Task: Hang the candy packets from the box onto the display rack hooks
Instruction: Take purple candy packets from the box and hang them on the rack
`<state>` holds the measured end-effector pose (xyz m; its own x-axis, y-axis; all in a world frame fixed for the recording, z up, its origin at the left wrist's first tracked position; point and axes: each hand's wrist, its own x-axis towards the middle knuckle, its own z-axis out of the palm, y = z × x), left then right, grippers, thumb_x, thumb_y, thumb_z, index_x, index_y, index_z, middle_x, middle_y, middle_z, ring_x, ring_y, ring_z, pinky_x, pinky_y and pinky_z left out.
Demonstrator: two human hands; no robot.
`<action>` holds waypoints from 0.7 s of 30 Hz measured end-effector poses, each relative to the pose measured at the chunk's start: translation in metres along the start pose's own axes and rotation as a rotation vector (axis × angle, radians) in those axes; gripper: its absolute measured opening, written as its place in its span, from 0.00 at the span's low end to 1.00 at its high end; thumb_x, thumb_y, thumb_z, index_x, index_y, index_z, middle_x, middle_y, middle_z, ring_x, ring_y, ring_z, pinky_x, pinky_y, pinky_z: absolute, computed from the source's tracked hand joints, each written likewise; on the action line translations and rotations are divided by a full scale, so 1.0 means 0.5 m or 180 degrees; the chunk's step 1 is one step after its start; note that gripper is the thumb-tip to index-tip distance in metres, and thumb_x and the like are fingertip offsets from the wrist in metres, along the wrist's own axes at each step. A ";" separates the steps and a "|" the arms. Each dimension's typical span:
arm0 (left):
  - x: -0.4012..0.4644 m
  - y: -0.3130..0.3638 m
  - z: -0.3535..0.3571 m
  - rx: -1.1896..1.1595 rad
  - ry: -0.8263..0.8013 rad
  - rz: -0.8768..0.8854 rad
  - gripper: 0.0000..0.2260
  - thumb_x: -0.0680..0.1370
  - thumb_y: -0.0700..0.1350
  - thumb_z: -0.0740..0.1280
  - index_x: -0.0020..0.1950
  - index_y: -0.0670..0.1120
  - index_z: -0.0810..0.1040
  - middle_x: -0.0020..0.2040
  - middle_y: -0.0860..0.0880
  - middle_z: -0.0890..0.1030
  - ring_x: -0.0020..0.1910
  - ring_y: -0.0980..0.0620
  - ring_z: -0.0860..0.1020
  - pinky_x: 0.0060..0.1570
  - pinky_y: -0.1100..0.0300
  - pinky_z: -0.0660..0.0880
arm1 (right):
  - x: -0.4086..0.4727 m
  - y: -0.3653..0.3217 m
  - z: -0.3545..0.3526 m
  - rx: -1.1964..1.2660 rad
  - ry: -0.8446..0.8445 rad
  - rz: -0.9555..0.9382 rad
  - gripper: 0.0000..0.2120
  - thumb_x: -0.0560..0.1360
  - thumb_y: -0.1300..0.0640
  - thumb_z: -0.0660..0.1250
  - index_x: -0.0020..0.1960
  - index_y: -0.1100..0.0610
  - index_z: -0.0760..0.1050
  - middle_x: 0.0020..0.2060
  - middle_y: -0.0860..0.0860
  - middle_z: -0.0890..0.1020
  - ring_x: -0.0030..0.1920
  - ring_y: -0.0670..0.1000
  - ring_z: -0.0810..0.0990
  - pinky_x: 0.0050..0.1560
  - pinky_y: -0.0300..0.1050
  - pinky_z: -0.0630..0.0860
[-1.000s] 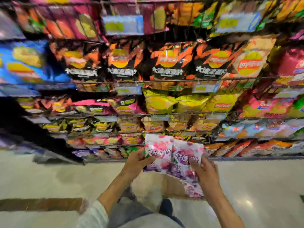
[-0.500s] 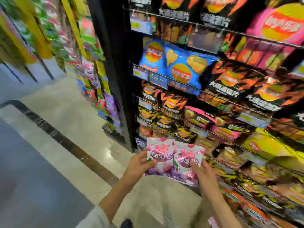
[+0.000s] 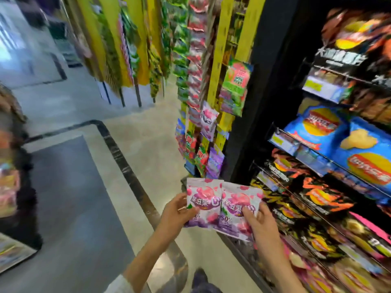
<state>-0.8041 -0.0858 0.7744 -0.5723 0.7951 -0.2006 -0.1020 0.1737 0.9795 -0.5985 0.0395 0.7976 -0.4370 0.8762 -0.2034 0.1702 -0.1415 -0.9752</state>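
I hold two pink-and-purple candy packets side by side in front of me. My left hand pinches the left candy packet at its left edge. My right hand grips the right candy packet from its lower right, thumb across the front. Ahead stands the display rack, a yellow pegboard end panel hung with candy packets; a similar pink packet hangs there at mid height. The box is out of view.
On the right, black wire shelves hold chip bags in blue, black and pink. More hanging racks line the aisle further back. The beige floor has a dark curved border around a grey area. My shoe shows below.
My view has swung left from the chip shelves to the rack at the shelf's end. Both hands still hold the two packets together in front of me.
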 end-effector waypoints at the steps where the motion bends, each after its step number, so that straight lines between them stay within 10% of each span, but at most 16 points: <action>1: 0.022 0.010 -0.014 -0.0084 0.0026 0.0055 0.17 0.78 0.37 0.73 0.65 0.49 0.78 0.58 0.49 0.86 0.56 0.49 0.85 0.53 0.54 0.83 | 0.026 -0.014 0.022 0.0019 -0.0048 -0.0106 0.12 0.81 0.59 0.68 0.63 0.50 0.74 0.55 0.47 0.86 0.51 0.40 0.85 0.47 0.34 0.81; 4: 0.103 0.042 -0.056 -0.0236 0.0120 0.0247 0.20 0.78 0.40 0.73 0.66 0.55 0.73 0.60 0.51 0.83 0.56 0.50 0.85 0.49 0.58 0.83 | 0.115 -0.055 0.083 0.0019 -0.0048 -0.0392 0.17 0.81 0.59 0.68 0.65 0.46 0.68 0.56 0.42 0.81 0.49 0.32 0.83 0.46 0.29 0.79; 9: 0.251 0.114 -0.124 -0.0249 0.0188 0.0664 0.30 0.79 0.42 0.73 0.76 0.60 0.64 0.68 0.54 0.75 0.56 0.47 0.85 0.52 0.50 0.84 | 0.251 -0.134 0.185 0.0106 0.0246 -0.0795 0.27 0.78 0.52 0.72 0.70 0.36 0.63 0.68 0.51 0.76 0.58 0.55 0.84 0.57 0.61 0.82; 21: 0.580 0.256 -0.231 -0.0162 -0.0065 0.1128 0.25 0.81 0.39 0.69 0.75 0.56 0.69 0.69 0.59 0.75 0.53 0.51 0.85 0.47 0.57 0.83 | 0.510 -0.289 0.327 -0.0260 0.0575 -0.0987 0.19 0.80 0.50 0.69 0.68 0.38 0.71 0.67 0.34 0.74 0.34 0.39 0.80 0.38 0.33 0.76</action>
<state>-1.0769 0.0998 0.8438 -0.5631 0.8124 0.1518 0.0592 -0.1436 0.9879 -0.8791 0.2079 0.8725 -0.3172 0.9399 0.1267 0.1273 0.1745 -0.9764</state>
